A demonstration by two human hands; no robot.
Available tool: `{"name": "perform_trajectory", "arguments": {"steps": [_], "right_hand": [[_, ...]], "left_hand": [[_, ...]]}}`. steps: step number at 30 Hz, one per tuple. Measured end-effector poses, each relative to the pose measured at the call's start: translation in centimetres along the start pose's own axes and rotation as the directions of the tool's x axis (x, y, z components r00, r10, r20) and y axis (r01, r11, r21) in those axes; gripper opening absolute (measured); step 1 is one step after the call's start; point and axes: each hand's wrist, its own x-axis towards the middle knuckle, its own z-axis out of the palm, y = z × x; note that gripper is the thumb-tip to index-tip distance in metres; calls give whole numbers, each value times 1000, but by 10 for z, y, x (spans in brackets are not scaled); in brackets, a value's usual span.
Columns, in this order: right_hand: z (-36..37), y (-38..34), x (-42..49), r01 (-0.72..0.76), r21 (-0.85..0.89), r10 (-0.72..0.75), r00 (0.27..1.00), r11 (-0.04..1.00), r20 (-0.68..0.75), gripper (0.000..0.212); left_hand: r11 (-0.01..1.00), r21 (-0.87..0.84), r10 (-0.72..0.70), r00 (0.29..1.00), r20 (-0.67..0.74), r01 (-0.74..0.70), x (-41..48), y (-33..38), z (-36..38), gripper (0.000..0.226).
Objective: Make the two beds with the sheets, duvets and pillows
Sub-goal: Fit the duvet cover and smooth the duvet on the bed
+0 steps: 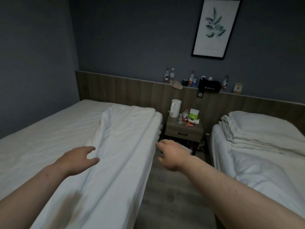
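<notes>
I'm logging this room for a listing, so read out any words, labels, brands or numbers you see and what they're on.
No text is legible.
Black bag on the ledge: white mark, too blurred.
Ledge bottles: red labels, too small.
Nightstand bottle: label too small.
Framed print: faint line under the plant, blurred.
Card on the ledge: too small.
</notes>
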Motion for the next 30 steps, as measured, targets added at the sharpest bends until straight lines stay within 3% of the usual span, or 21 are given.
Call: {"name": "perform_trajectory", "arguments": {"steps": [13, 21, 30], "right_hand": [[-9, 68, 176, 236, 2, -236, 972, 972, 20, 52], [-20, 155, 287, 402, -4, -402, 916, 916, 11, 51], [-24, 237, 417, 477, 6, -476, 877, 879, 67, 55]], "left_hand": [[968, -34, -249, 968, -6, 249, 73, 20, 13, 64], [922, 15, -384, 920, -74, 386, 147, 99, 17, 66], [889, 18, -454, 888, -73, 457, 259, 157, 22, 66]]}}
